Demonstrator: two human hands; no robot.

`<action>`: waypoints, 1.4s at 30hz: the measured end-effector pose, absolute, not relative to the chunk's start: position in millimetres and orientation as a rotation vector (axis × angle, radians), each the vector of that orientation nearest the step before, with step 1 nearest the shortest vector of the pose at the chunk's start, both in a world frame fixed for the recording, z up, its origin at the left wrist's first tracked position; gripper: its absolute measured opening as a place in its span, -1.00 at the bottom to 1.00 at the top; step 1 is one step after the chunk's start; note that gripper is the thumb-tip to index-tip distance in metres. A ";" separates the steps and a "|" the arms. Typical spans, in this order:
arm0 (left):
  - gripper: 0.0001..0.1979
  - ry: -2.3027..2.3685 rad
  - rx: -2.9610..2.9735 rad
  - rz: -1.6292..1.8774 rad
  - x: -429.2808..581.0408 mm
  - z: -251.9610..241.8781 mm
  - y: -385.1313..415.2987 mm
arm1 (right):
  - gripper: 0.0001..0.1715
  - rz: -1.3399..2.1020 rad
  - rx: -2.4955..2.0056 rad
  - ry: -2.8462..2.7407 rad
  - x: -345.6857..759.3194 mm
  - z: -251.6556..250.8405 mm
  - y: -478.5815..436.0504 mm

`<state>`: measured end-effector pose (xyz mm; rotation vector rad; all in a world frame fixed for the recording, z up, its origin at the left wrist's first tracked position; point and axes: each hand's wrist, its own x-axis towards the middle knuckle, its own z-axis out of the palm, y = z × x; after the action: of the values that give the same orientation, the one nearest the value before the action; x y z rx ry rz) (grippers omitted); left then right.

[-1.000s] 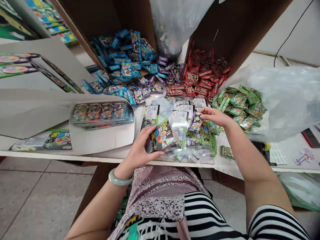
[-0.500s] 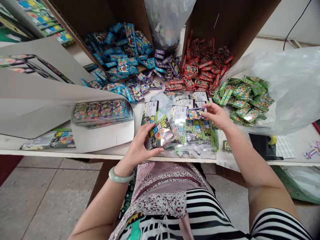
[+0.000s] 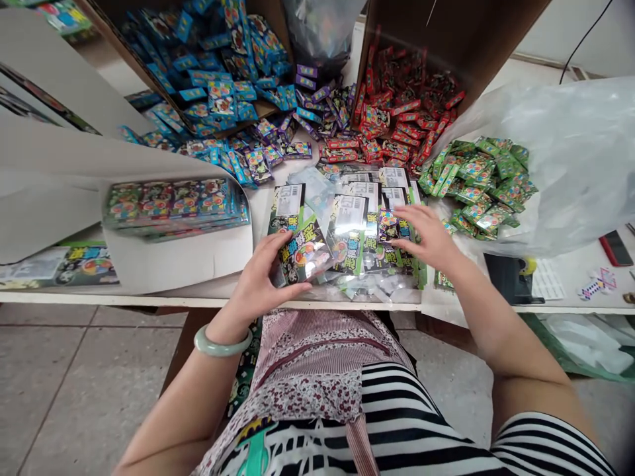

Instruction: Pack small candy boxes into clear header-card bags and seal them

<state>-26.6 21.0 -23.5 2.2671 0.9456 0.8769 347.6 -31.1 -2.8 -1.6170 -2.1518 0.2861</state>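
Note:
My left hand [image 3: 255, 274] curls round the left side of a black printed packet [image 3: 305, 254], fingers at its upper left edge and thumb along the lower edge. In my right hand [image 3: 429, 235] is a small purple candy packet [image 3: 387, 226], gripped between the fingers and the thumb. It is just above several clear plastic bags with black and green printed cards [image 3: 350, 231], which overlap on the table in front of me. White barcode labels show on their upper parts.
Blue packets [image 3: 223, 99] spill from a cardboard box at left, red packets [image 3: 397, 125] from another. Purple packets [image 3: 322, 99] lie between them. Green packets [image 3: 481, 178] sit on a plastic bag at right. A white carton [image 3: 198, 258] holds stacked packets at left. A tape dispenser [image 3: 508, 277] stands at right.
My right hand has turned the purple packet from lying sideways to more upright. My left hand stays on the black packet. The view has shifted slightly.

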 end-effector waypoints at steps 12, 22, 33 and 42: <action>-0.06 0.847 2.479 0.701 -4.9 -21.4 24.9 | -0.27 0.545 -1.401 -2.162 332.2 43.6 -46.8; -0.04 0.624 2.436 0.605 1.7 -19.5 26.1 | -0.32 0.597 -1.292 -2.527 307.3 56.6 -33.6; -0.02 0.803 2.354 0.816 -3.2 -26.8 23.4 | -0.51 0.477 -1.286 -2.220 275.5 38.9 -32.1; 0.05 0.803 2.087 0.975 -18.1 -32.2 22.4 | -0.52 0.835 -1.147 -2.314 251.8 57.5 28.3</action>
<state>-18.1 22.4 -32.2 2.0873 0.8030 0.9749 251.8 28.3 57.5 -1.1466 -2.3142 0.8349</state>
